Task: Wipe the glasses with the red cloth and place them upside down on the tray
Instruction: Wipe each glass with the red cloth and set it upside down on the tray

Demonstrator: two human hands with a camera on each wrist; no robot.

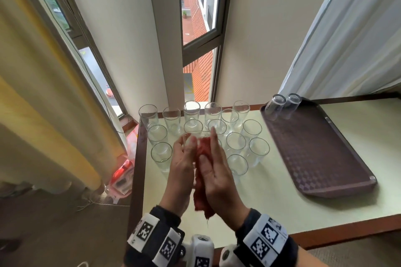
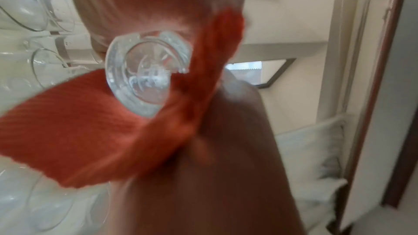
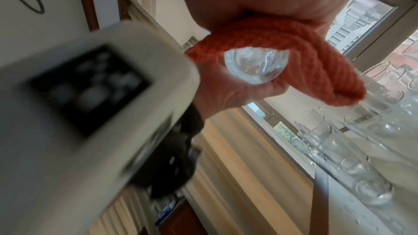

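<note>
My left hand [image 1: 185,154] grips a clear glass [image 1: 193,135] held above the cream table [image 1: 271,193]; its thick base shows in the wrist views [image 2: 140,74] [image 3: 255,67]. My right hand [image 1: 216,167] holds the red cloth [image 1: 203,149] wrapped against the glass's side, thumb on the fabric, and the loose end hangs between my wrists. The cloth [image 2: 68,128] [image 3: 298,47] curls round the base. Several upright glasses [image 1: 236,143] stand behind my hands. The brown tray [image 1: 314,158] at the right carries two upside-down glasses [image 1: 275,107] [image 1: 292,106] in its far corner.
The table's left edge [image 1: 138,169] drops to the floor, where a red and white bag [image 1: 123,171] lies. Yellow curtains [image 1: 43,93] hang at the left and a window [image 1: 195,50] stands ahead. The left wrist's white camera housing [image 3: 90,96] fills much of the right wrist view.
</note>
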